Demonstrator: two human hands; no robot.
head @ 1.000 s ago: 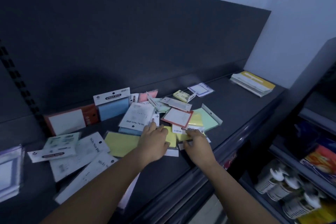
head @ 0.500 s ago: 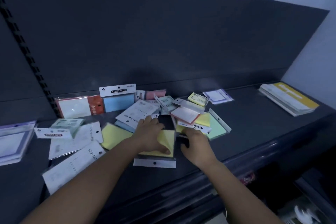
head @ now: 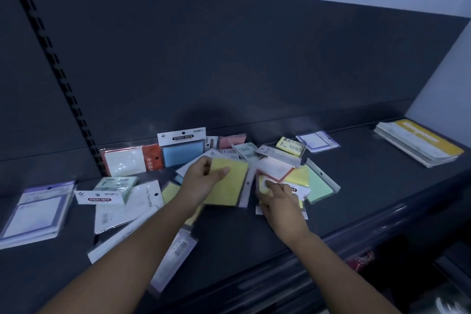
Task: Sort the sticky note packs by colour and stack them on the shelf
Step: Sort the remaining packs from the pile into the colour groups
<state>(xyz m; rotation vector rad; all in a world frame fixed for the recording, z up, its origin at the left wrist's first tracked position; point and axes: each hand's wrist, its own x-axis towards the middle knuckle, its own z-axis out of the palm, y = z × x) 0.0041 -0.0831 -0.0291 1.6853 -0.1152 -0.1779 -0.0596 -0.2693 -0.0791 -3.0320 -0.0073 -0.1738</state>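
Observation:
A jumble of sticky note packs lies on the dark shelf (head: pixel 356 186). My left hand (head: pixel 201 181) holds a yellow pack (head: pixel 229 183) lifted off the shelf, thumb on its face. My right hand (head: pixel 275 196) presses down on another yellow pack (head: pixel 263 183) under a red-framed white pack (head: pixel 276 168). A green pack (head: pixel 318 183) lies right of that. A blue pack (head: pixel 182 151) and an orange-edged white pack (head: pixel 130 160) lean on the back panel. A pink pack (head: pixel 232 141) and a small yellow pack (head: pixel 290 145) sit further back.
White-backed packs (head: pixel 122 206) lie face down at the left. A purple-edged stack (head: pixel 33 211) sits at the far left. A pile of yellow-topped booklets (head: pixel 418 143) rests at the far right. The shelf's front lip (head: pixel 382 232) runs diagonally below my arms.
My left hand has lifted the yellow pack off the shelf and turned it upright. My right hand has slid onto the other yellow pack. The view has swung left.

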